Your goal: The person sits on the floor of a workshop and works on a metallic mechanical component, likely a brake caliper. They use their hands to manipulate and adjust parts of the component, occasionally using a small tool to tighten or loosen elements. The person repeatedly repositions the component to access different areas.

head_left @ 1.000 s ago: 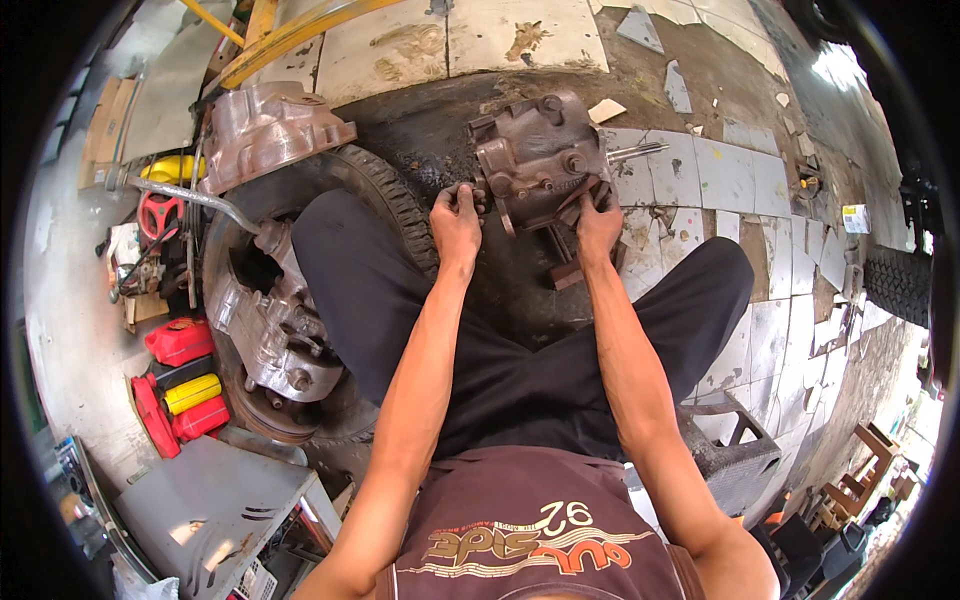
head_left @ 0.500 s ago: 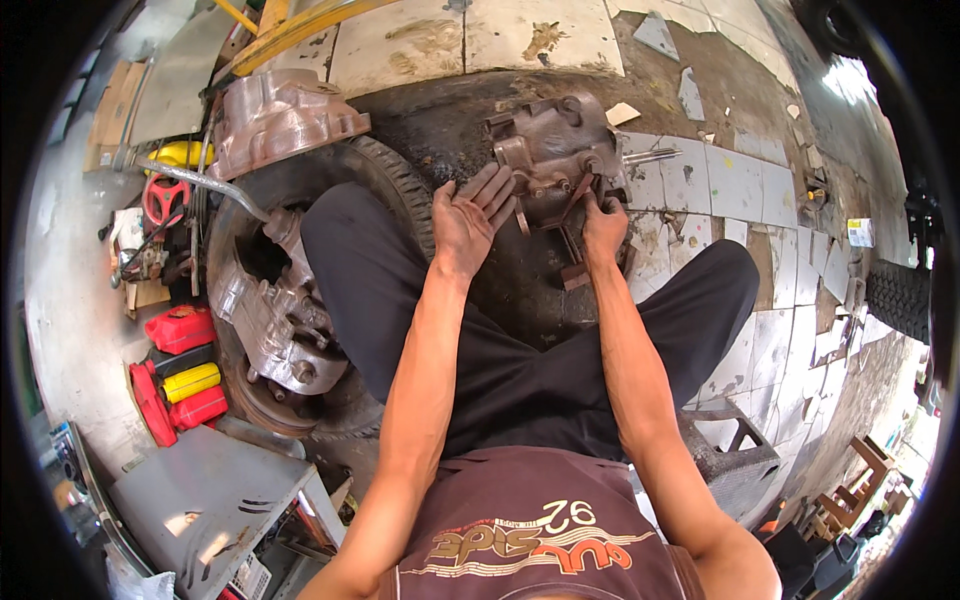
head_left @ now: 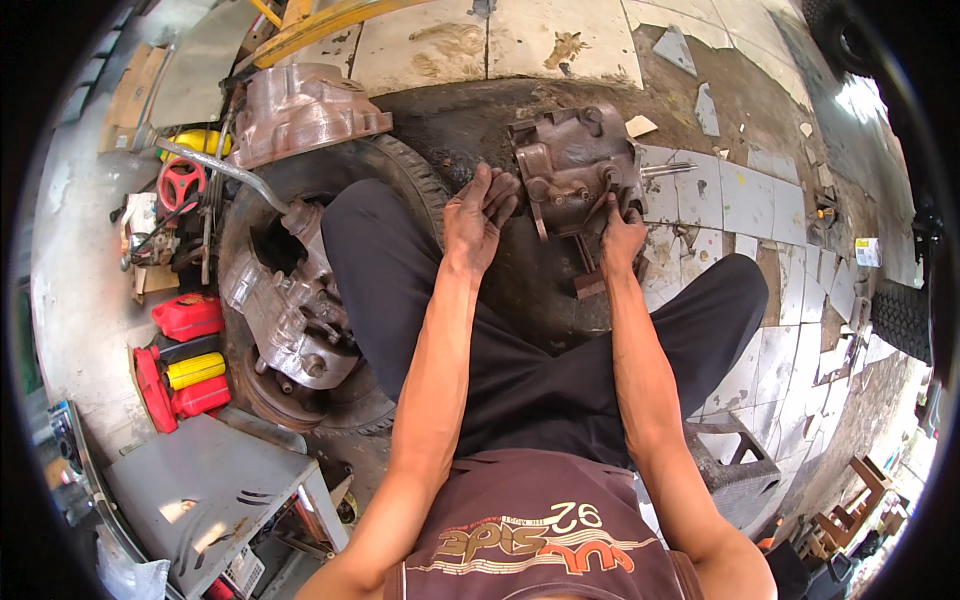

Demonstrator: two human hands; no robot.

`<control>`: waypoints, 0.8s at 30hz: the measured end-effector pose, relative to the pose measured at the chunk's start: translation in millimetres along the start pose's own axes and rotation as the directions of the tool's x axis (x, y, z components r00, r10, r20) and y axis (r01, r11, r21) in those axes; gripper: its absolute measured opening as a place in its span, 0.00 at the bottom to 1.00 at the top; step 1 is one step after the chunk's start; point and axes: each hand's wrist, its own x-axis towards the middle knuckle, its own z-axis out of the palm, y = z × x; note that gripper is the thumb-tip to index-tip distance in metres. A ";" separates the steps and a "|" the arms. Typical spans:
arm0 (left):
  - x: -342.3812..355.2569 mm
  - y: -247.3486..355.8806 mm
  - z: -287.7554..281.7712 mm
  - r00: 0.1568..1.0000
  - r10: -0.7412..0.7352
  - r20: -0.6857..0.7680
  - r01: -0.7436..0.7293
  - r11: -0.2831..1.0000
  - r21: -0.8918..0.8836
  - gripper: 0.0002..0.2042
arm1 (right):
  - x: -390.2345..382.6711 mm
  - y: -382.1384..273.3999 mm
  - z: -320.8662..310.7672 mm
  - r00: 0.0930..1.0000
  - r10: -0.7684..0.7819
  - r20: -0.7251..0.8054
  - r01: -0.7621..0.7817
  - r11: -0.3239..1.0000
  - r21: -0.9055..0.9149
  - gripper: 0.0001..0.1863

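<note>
A brown metal gearbox case [head_left: 575, 160] rests on the floor in front of me, its splined shaft [head_left: 668, 170] sticking out to the right. My right hand [head_left: 622, 238] is at the near right side of the case, thumb and fingers pinched on a thin, flat brown piece [head_left: 597, 208]. Just what that piece is, I cannot make out. My left hand [head_left: 480, 218] is in the air left of the case, palm turned up. Its fingers are loosely curled, thumb apart, with nothing seen in them. Below the case stands a small brown metal support [head_left: 588, 284].
Left of my knee, a tyre [head_left: 400, 170] bears a silvery gear housing [head_left: 290, 310] and a brown bell housing [head_left: 305, 115]. Red jerrycans [head_left: 188, 316] and a grey metal stand [head_left: 205, 480] are farther left. Broken tiles [head_left: 740, 195] cover the floor at right, near a dark plastic stool [head_left: 735, 465].
My left hand's fingers have gone from stretched out to loosely curled. My right hand stays by the case, and the flat piece now shows more edge-on. The whole view has shifted slightly.
</note>
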 end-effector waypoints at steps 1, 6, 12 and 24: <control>-2.0 -0.6 5.8 0.999 0.001 0.039 0.002 0.997 -0.075 0.24 | -2.1 1.2 3.2 0.995 -0.099 -0.010 0.096 0.985 -0.143 0.21; -8.3 4.3 17.2 0.962 0.025 0.270 0.068 0.941 -0.330 0.28 | -9.0 1.0 11.0 0.986 -0.156 -0.062 0.143 0.974 -0.178 0.17; -2.0 -1.0 1.8 0.892 0.041 0.450 0.169 0.894 -0.416 0.28 | -21.7 5.1 18.8 0.968 -0.232 0.099 0.252 0.881 -0.400 0.16; -1.6 -0.1 7.1 0.985 0.114 0.127 -0.102 0.990 -0.095 0.28 | -17.7 10.6 12.0 0.975 -0.222 -0.025 0.220 0.974 -0.057 0.19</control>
